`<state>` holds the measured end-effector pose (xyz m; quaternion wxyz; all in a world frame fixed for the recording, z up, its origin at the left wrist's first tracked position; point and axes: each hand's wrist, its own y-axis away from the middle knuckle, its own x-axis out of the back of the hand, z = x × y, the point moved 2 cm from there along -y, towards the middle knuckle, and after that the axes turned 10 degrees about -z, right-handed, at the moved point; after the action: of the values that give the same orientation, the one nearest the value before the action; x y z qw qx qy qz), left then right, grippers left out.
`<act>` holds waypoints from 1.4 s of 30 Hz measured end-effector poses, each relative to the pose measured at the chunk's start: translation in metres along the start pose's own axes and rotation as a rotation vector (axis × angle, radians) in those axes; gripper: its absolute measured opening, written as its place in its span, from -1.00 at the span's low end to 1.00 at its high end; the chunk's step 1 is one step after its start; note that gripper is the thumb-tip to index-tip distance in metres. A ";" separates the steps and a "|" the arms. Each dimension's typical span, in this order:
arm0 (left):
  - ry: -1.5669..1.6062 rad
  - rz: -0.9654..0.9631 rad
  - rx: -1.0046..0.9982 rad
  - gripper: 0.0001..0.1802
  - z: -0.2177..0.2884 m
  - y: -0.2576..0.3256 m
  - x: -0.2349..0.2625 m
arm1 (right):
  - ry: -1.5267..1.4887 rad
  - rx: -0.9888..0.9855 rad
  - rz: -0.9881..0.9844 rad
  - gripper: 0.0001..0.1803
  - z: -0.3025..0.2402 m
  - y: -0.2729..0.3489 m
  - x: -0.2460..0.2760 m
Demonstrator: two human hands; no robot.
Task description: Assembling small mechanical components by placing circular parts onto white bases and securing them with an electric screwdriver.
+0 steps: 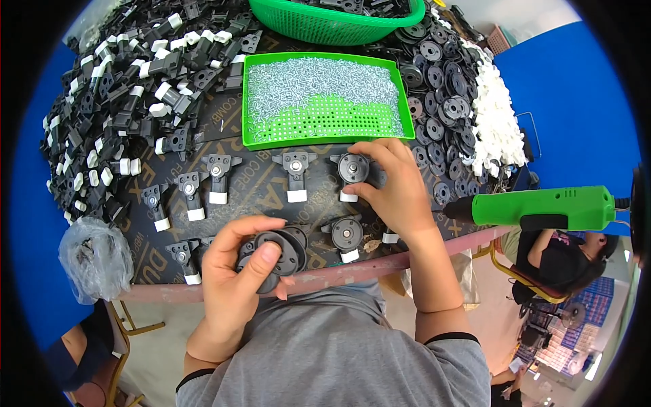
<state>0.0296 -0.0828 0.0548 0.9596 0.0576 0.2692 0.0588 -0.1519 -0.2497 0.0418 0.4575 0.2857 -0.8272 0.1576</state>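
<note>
My left hand (227,271) is closed round a small stack of black wheel-like discs (293,249), its thumb pressed on the front one. With thumb and fingers my right hand (403,193) grips another black disc (352,167), which sits on a black bracket with a white tip (348,197). Nearer the table edge, a second bracket carries a disc (346,233) on top. To the left stand several bare brackets in a loose row, among them a middle bracket (296,165) and a left bracket (218,169). One more bracket is partly hidden beneath my right wrist.
A green tray (328,142) of small screws lies ahead, below a green basket (332,27). Brackets (135,95) are heaped at left, discs (434,102) and white pieces (497,112) at right. A green electric screwdriver (542,207) juts in from the right. A plastic bag (95,261) sits front left.
</note>
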 end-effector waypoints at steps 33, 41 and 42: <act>-0.124 0.087 -0.050 -0.57 0.016 0.016 0.018 | -1.088 0.081 -0.166 -0.61 -0.065 0.012 -0.017; -0.292 -0.368 0.290 -0.48 0.002 0.019 -0.004 | -1.131 -0.009 0.059 -0.86 -0.065 0.036 -0.029; -0.293 -0.334 0.204 -0.48 -0.001 0.017 -0.005 | -1.186 0.019 0.114 -0.84 -0.063 0.039 -0.030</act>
<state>0.0236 -0.0664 0.0589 0.9740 0.1170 0.1377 -0.1370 -0.1208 -0.1762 0.0498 -0.0942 0.2843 -0.9541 0.0027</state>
